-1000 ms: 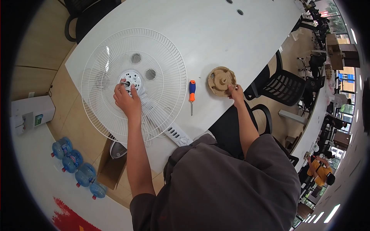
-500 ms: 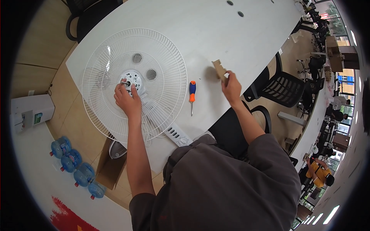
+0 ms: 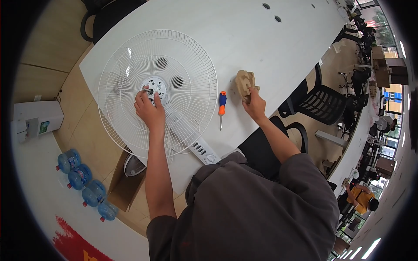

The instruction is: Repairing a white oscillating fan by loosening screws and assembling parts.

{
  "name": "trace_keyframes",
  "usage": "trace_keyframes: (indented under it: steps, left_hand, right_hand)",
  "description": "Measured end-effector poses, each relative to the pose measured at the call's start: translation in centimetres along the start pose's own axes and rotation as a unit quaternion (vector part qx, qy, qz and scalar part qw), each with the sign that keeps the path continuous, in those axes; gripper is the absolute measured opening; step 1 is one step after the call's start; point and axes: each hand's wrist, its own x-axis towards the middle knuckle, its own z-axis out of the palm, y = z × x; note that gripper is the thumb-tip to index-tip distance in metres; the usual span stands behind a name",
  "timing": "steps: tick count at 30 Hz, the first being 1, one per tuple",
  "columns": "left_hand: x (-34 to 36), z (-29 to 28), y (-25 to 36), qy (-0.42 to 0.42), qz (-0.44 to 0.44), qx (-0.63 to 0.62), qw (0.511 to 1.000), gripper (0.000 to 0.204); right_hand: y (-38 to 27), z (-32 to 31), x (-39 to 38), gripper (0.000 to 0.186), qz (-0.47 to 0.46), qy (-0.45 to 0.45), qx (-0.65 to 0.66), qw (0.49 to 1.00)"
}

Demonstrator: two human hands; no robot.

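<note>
A white fan with a round wire grille lies on the white table, its central hub facing up. My left hand reaches over the grille, its fingers closed around the short metal shaft at the hub. On the right, my right hand grips a brown moulded pulp packing piece by its near edge, just above the tabletop. Between the fan and that piece lies a screwdriver with a blue and orange handle, its tip pointing toward me.
The fan's control panel with buttons and a knob lies at the table's near edge. A cardboard box and several blue water bottles stand on the floor at left. Black chairs stand to the right.
The packing piece has turned in my right hand, so its broad moulded face now shows. My left hand stays at the hub. The whole view has shifted slightly.
</note>
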Motion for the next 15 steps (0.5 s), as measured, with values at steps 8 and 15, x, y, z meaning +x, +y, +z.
trace_keyframes:
  steps: [8,15]
  left_hand:
    - [0.0,0.1,-0.2,0.001,-0.004,0.008,1.000,0.041]
    - [0.2,-0.3,0.4,-0.012,-0.004,0.001,1.000,0.041]
  right_hand:
    - [5.1,-3.0,0.1,0.045,0.244,0.220,0.211,0.921]
    - [11.8,-2.1,-0.2,0.048,0.465,0.170,0.548,0.674]
